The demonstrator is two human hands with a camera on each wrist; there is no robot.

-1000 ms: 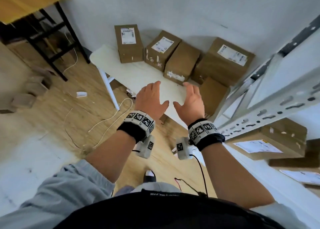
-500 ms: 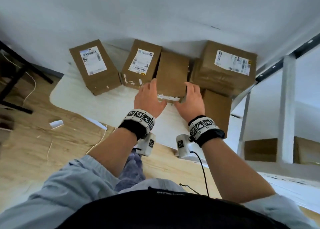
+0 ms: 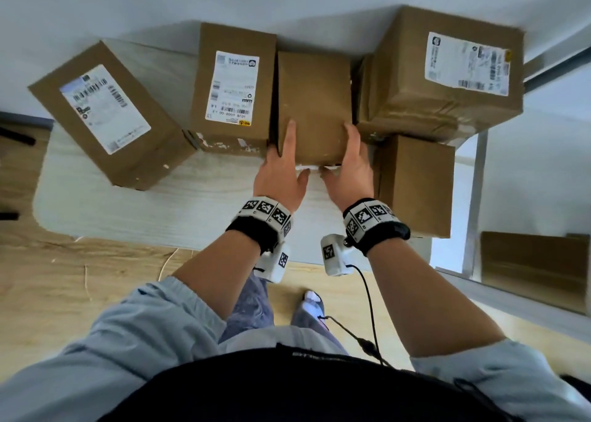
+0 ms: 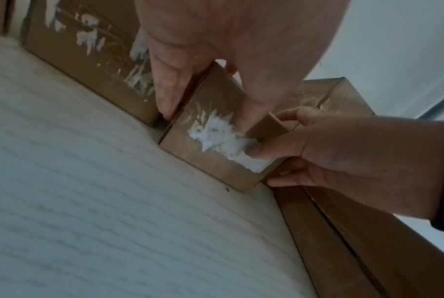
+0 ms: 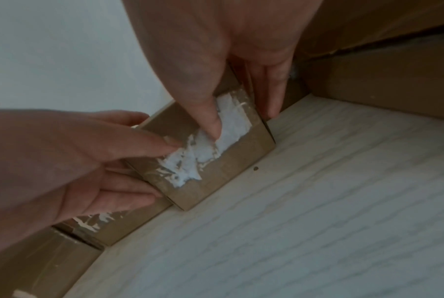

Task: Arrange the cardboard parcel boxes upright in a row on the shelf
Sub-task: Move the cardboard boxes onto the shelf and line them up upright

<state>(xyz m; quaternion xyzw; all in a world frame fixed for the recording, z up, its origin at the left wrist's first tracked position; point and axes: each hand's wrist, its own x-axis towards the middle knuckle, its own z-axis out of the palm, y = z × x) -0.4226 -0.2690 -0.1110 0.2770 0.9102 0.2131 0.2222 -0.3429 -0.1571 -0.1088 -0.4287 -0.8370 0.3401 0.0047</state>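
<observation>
A plain cardboard box (image 3: 315, 101) lies on the white table (image 3: 160, 204), wedged among other parcel boxes. Its near end face (image 4: 210, 153) carries a torn white label. My left hand (image 3: 283, 162) grips its left side, fingers (image 4: 164, 90) slipped into the gap beside the neighbouring box and thumb on the end face. My right hand (image 3: 348, 159) grips the right side the same way, thumb (image 5: 210, 121) pressing on the torn label. The box's bottom edge still touches the table (image 5: 317, 181).
A labelled box (image 3: 233, 89) touches the held box on the left; another labelled box (image 3: 105, 111) lies askew farther left. A large taped box (image 3: 447, 69) and a smaller one (image 3: 415, 185) crowd the right. The metal shelf upright (image 3: 476, 197) stands right, with a box (image 3: 534, 261) behind it.
I have stepped up to the table. Both hands went from hovering in the air to the plain box and now clasp its two sides.
</observation>
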